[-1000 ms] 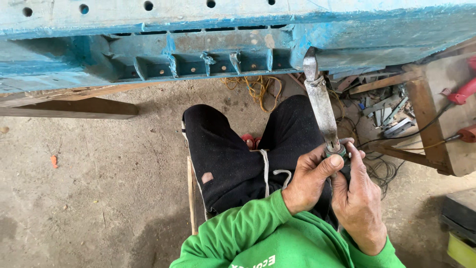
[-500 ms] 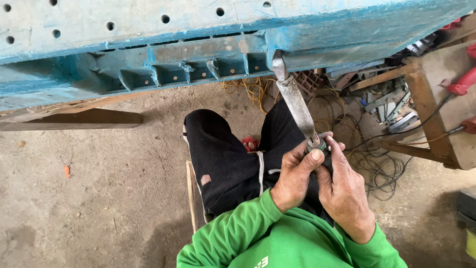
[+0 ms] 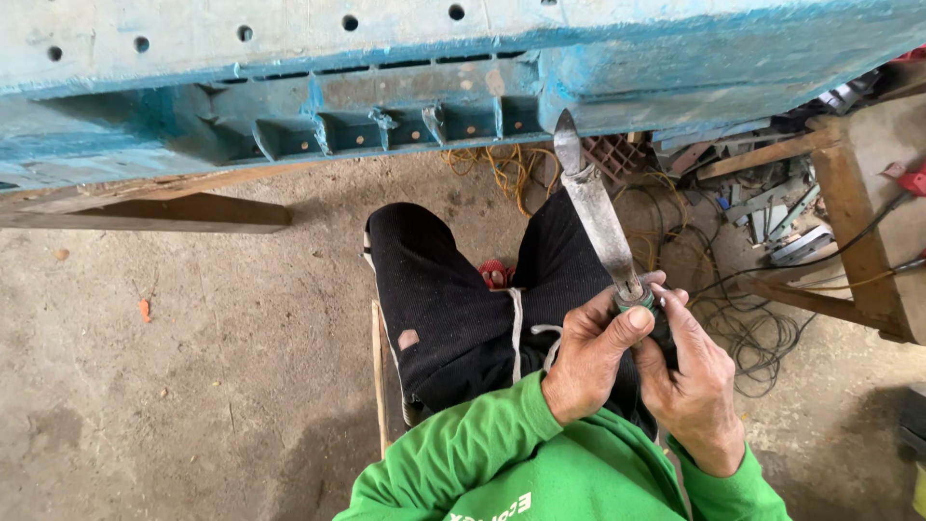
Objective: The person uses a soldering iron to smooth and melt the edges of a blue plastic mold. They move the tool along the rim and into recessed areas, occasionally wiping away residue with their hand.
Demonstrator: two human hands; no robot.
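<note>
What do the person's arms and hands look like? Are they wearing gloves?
No gloves: both the left hand and the right hand are bare. Each arm is covered down to the wrist by a bright green long sleeve with a ribbed cuff. The green top has some white lettering low on the front.

One camera, worn on the head, looks steeply down from close above the lap, taking in the concrete floor and blue beam ahead.

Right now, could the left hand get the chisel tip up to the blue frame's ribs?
Probably yes. The left hand and right hand grip the chisel by its handle, and its tip already sits just below the blue frame with nothing between.
</note>
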